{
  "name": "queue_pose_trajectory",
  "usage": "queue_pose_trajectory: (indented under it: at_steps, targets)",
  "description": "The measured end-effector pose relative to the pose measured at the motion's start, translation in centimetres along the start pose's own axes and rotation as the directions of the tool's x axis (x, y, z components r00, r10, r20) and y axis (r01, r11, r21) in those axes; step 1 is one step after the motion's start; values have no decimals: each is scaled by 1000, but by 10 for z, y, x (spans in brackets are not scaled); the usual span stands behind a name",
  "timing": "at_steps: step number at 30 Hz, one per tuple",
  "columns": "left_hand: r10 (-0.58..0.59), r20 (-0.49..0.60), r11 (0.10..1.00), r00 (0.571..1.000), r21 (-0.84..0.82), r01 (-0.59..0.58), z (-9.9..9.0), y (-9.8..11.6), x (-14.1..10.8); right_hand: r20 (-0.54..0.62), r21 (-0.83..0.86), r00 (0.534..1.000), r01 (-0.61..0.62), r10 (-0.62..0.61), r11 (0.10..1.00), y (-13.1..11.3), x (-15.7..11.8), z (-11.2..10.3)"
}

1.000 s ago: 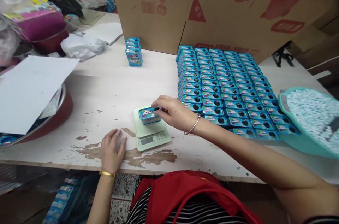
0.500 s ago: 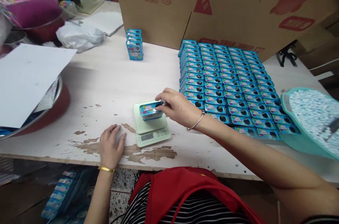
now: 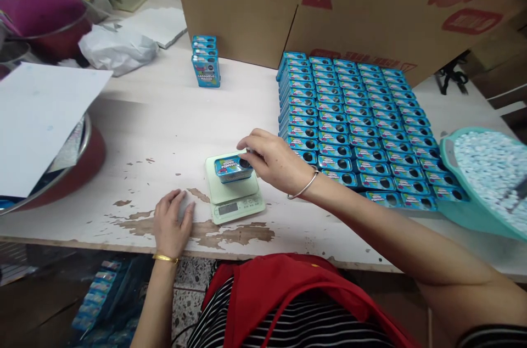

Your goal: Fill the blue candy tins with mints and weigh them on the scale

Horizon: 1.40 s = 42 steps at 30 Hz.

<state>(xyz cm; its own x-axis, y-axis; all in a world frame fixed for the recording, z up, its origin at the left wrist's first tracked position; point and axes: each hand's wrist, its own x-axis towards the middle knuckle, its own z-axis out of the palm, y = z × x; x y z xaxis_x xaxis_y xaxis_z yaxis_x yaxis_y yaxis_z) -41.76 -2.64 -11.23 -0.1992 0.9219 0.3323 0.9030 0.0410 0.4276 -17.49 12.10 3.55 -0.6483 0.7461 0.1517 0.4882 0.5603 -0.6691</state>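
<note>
A blue candy tin [image 3: 233, 171] lies on its narrow side on the pale green kitchen scale [image 3: 212, 186], its printed edge and dark round opening facing up. My right hand [image 3: 274, 164] hovers at the tin's right end. Thumb and forefinger are closed close together by the opening; whatever is between them is hidden. Left of the scale, my left hand [image 3: 171, 222] rests on the table, fingers loosely spread and holding nothing. The scale's small display [image 3: 228, 209] is too dim to read.
Rows of blue tins [image 3: 354, 128] stand packed on the right. Beyond them is a teal basin [image 3: 448, 156] of small pale candies [image 3: 489, 172]. A few tins [image 3: 207, 71] stand at the back before a big carton [image 3: 247, 13]. Paper [image 3: 45, 117] covers a red bowl [image 3: 88, 164] at left.
The view has shifted slightly. My right fingers have moved a little over the tin's opening, and the pale bit seen by them before is no longer visible. My left hand stays put.
</note>
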Motion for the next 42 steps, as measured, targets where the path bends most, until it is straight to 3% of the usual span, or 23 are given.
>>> queue_pose_trajectory:
  at_steps: [7, 14, 17, 21, 25, 27, 29, 32, 34, 38, 42]
  targets:
    - [9, -4, 1000, 1000, 5, -9, 0, -1, 0, -28, -21, 1000, 12, -12, 1000, 4, -3, -4]
    - [16, -2, 1000, 1000, 12, -16, 0, 0, 0, 96, -111, 995, 8, 3, 994, -3, 2, -1]
    - [7, 1, 1000, 1000, 8, -7, 0, 0, 1, 98, -106, 995, 16, -6, 994, -5, 3, -1]
    - [13, -4, 1000, 1000, 12, -13, 0, -3, 0, -2, -11, 1000, 26, -26, 1000, -6, -1, -8]
    - [39, -19, 999, 999, -10, -39, -7, 2, 2, -161, 230, 986, 3, 35, 973, -2, -24, -12]
    - [74, -44, 996, 996, -47, -76, -13, 14, 10, -144, 386, 976, -96, 163, 918, 5, -46, -4]
    - [139, -71, 987, 988, -75, -144, -21, 33, 26, -26, 525, 950, -252, 312, 813, 15, -70, 11]
    - [298, -49, 952, 953, -61, -300, -27, 65, 63, 178, 644, 864, -465, 472, 607, 30, -106, 37]
    - [411, 17, 911, 911, -41, -410, -28, 86, 87, 237, 672, 814, -531, 530, 516, 37, -125, 50]
    - [549, 89, 835, 831, -25, -549, -28, 129, 113, 266, 683, 768, -577, 583, 447, 43, -147, 59]
    - [654, 133, 757, 745, -118, -643, -12, 171, 110, 291, 682, 751, -597, 593, 422, 44, -155, 56]
